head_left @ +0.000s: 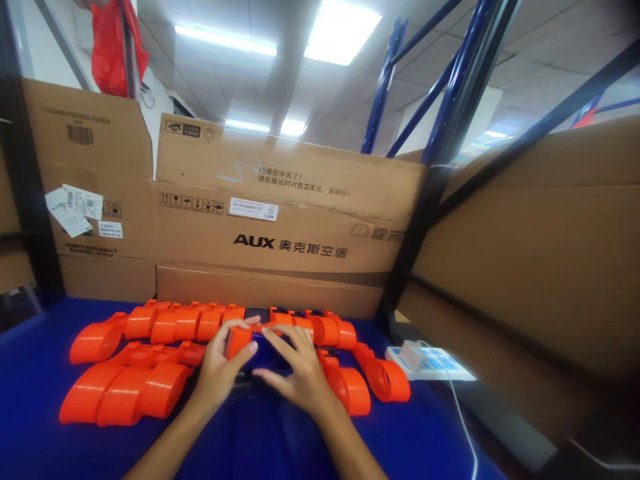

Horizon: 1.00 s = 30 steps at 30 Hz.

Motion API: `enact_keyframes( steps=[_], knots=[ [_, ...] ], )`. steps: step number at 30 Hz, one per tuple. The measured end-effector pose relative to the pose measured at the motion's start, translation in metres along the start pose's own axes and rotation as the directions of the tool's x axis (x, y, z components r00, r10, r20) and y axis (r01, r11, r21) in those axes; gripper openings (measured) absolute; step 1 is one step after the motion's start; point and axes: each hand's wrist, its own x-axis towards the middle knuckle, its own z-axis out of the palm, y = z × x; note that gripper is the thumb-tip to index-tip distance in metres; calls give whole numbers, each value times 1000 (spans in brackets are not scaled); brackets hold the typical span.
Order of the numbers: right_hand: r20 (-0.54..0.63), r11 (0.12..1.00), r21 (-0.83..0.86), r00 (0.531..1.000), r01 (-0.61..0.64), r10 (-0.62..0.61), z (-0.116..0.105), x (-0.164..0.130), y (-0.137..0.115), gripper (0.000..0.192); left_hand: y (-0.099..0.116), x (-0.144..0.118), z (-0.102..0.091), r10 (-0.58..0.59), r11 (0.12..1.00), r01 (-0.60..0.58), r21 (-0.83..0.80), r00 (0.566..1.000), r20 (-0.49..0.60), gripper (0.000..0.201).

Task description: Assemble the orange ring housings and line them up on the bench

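Near the middle of the blue table, my left hand is closed around a glossy orange plastic piece, its thumb across the front and its fingers over the top. Close beside it, my right hand has its fingers spread, with a fingertip at the upper edge of the piece. A dark blue patch shows between the two hands; whether it is part of the piece cannot be made out. Several orange looped plastic pieces lie left of my hands, and more orange looped pieces lie to the right.
Behind the blue tabletop stands a printed cardboard panel. A black frame post rises at the right. Beyond it a power strip carries a white charger with a cable. Dark small objects sit among the back row.
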Motion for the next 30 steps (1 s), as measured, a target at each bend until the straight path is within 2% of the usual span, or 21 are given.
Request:
enact_keyframes(
  steps=[6,10,13,16,18,21,23,26,28,30],
  knots=[
    [-13,998,-53,1000,23,-24,0,0,-1,74,-10,2,-5,43,999,-43,10,999,31,34],
    [-49,999,11,998,-34,35,-2,0,0,72,-17,-3,-8,-7,987,20,-160,997,82,50],
    [-65,988,131,993,-87,96,-5,2,1,55,-19,-8,-9,-43,966,67,-249,994,102,55],
    [-37,953,266,987,-143,159,-7,5,1,32,-17,-9,-8,-46,974,83,-212,983,176,59],
    [-39,928,325,978,-183,206,-5,7,1,27,-15,-8,-7,-31,985,61,-159,982,188,54],
    [-70,896,372,955,-243,289,0,8,2,37,-16,-6,-5,-30,997,39,-71,993,117,42],
    [-78,863,418,935,-284,345,2,7,4,34,-18,-5,-3,-66,997,69,-46,995,69,41],
    [-84,808,508,916,-299,392,-2,6,6,27,-18,0,0,-124,985,120,-122,992,-25,42],
    [-70,812,520,934,-265,349,-8,4,5,35,-15,4,0,-162,962,134,-237,981,-104,43],
    [-36,860,466,967,-206,251,-14,4,4,43,-13,8,-1,-199,929,129,-346,964,-175,42]
  ],
)
